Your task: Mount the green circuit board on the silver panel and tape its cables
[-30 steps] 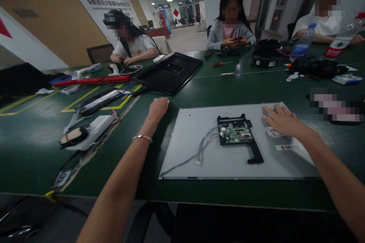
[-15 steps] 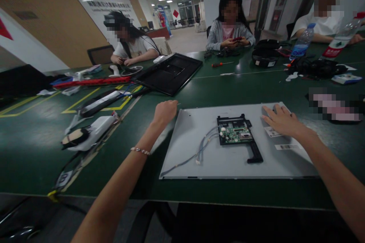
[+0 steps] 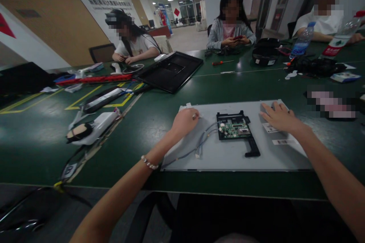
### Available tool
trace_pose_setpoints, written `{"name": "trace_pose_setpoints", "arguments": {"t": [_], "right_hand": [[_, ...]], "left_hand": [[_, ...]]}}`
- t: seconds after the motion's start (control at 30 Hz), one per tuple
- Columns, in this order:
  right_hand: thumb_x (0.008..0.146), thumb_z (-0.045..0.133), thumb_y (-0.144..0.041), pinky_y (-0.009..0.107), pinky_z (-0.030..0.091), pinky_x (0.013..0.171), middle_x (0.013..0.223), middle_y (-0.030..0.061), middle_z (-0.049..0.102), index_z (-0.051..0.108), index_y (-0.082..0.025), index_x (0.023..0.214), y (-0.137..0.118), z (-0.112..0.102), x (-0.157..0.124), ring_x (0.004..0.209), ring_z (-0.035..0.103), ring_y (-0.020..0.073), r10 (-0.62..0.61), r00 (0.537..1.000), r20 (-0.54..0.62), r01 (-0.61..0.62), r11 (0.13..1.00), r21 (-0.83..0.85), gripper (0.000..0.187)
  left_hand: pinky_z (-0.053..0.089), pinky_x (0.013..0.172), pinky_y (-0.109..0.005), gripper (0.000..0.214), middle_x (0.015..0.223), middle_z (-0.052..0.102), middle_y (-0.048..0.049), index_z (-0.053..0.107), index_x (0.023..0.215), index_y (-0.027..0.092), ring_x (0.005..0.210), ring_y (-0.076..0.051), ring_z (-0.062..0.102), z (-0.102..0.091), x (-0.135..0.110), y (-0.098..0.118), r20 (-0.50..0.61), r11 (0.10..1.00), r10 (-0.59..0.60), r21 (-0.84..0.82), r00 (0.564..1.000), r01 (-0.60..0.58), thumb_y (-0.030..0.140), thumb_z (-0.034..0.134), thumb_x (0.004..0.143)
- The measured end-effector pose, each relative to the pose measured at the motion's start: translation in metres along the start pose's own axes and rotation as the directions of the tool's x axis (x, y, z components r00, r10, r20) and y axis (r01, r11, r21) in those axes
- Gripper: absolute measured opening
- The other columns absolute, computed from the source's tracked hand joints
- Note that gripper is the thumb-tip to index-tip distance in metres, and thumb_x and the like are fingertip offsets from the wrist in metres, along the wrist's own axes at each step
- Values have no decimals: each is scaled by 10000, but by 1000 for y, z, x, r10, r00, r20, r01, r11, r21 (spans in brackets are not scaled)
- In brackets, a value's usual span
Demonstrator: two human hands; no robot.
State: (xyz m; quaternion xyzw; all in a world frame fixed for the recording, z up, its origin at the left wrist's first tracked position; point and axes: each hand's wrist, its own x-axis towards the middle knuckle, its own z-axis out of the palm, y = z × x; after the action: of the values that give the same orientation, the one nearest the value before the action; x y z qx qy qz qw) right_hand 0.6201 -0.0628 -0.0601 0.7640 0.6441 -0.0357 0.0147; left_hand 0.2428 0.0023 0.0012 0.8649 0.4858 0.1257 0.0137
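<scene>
A flat grey metal panel, like the back of a display, lies before me on the green table. On its middle sits a black plastic bracket carrying a green circuit board. Thin grey cables run from the board towards the near left corner. Over the panel's far left part is my left hand, its fingers pinched together; what they hold is too small to make out. A small white tab shows just beyond it. My right hand rests spread on the far right part, beside a white label.
A black monitor frame and a screwdriver lie farther back. White and black devices with cables are at left. Bottles, a black case and a phone-like object are at right. Three people sit across the table.
My left hand has moved right, from beside the panel's far left corner to over the panel. My right hand stays on the far right part. The view has shifted slightly.
</scene>
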Motion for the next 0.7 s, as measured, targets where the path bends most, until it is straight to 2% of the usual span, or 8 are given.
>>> {"name": "trace_pose_setpoints", "arguments": {"t": [0.13,0.3,0.37,0.57,0.7], "right_hand": [[986,151,-570,675,363,988,1541,240,325,319,-244,1529,-2,-2,-1,1376,343,461,8,1000,7,-9,1000,11,655],[987,143,-565,689,349,997,1553,237,311,308,-239,1534,-2,-2,-2,1386,327,472,8,1000,5,-8,1000,16,657],[990,146,-554,688,357,988,1543,242,323,318,-232,1530,-2,-3,-2,1382,330,476,-6,1000,3,6,1000,9,652],[995,151,-553,681,366,979,1537,240,340,325,-237,1527,-2,-3,-2,1376,343,469,-5,1000,-14,5,1000,-7,643],[996,187,-555,676,364,984,1539,233,343,334,-238,1523,-3,-4,-1,1381,338,463,-2,1000,-4,2,1000,-3,633]], "left_hand": [[504,835,-303,218,961,759,-61,746,934,181,922,-223,696,-5,1,12,-12,997,-12,-72,1000,11,167,550,839],[495,779,-305,245,920,761,-51,742,1002,209,846,-217,698,-18,21,41,-71,999,45,13,996,-45,211,517,905],[490,761,-301,249,937,761,-54,741,1007,209,844,-214,698,-17,33,56,-78,993,107,52,991,-103,214,508,920],[462,719,-311,235,833,743,-99,732,948,161,804,-219,690,7,57,97,-19,909,372,212,928,-360,152,498,917],[436,709,-334,196,769,720,-118,702,834,132,751,-228,672,25,61,110,55,857,450,253,891,-449,71,519,865]]}}
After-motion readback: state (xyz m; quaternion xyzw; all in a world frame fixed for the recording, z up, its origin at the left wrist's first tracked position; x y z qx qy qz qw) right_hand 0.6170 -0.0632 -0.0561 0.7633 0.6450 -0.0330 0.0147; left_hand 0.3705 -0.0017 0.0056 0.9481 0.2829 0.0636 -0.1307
